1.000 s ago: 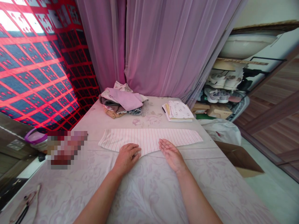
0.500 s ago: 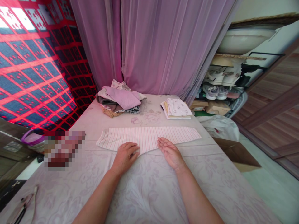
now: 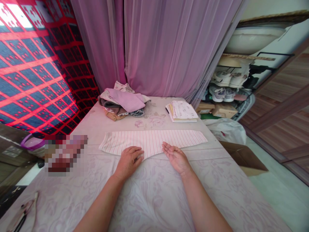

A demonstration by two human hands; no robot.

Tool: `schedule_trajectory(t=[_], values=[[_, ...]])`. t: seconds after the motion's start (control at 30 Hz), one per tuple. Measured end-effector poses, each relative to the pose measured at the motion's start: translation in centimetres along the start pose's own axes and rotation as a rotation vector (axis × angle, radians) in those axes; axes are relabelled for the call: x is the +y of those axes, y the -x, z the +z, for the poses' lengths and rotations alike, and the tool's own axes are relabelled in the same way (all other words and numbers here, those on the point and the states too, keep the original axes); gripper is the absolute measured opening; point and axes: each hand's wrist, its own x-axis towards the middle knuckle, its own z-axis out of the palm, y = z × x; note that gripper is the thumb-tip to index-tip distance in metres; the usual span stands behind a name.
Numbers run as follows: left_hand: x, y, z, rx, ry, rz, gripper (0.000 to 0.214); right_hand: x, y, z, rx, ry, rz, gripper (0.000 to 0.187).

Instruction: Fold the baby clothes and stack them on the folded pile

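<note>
A pair of white trousers with pink stripes [image 3: 154,140] lies flat across the bed-like surface, folded lengthwise, its wide waist end to the left and a narrower end to the right. My left hand [image 3: 130,161] rests palm down on its near edge, left of the middle, fingers stretched out and slightly bent. At the near edge farther right is my right hand [image 3: 176,159], turned on its side with the palm facing inward. Its fingers are extended, and the tips touch or nearly touch the cloth. Neither hand grips anything.
A heap of clothes [image 3: 125,101] sits in a wicker basket [image 3: 114,117] at the back left. Folded clothes [image 3: 182,111] are stacked at the back right. A cable and a dark item [image 3: 23,214] lie front left. An open cardboard box [image 3: 243,158] stands on the floor at right.
The trousers and my left hand stay in place. My right hand's fingers have drawn slightly closer together; the view has shifted a little.
</note>
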Motion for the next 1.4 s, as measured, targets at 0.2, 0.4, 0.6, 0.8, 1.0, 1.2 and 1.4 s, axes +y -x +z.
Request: schedule_trajectory(t=[0.2,0.4,0.6,0.8,1.0,1.2,1.4], values=[[0.04,0.01,-0.02,0.005,-0.001,0.003,0.024,-0.08,0.06,0.09,-0.003,0.013,-0.009,0.014],[0.05,0.02,0.04,0.013,-0.003,0.007,0.024,-0.07,0.09,0.02,0.01,0.02,-0.016,0.013],[0.08,-0.03,-0.03,-0.001,-0.005,0.004,0.024,-0.04,0.13,0.04,-0.023,-0.004,-0.028,0.015],[0.16,-0.05,-0.14,-0.013,-0.013,0.003,0.024,-0.06,0.09,0.06,-0.009,-0.026,-0.023,0.015],[0.09,-0.01,-0.11,-0.012,-0.015,0.007,0.024,0.01,-0.04,-0.21,-0.007,-0.07,-0.006,0.015],[-0.05,0.03,0.01,0.0,-0.004,0.007,0.024,-0.24,0.2,0.28,0.039,-0.093,0.008,0.015],[-0.05,-0.01,0.03,-0.003,0.002,0.005,0.023,-0.39,0.34,0.39,0.032,-0.101,0.023,0.016]])
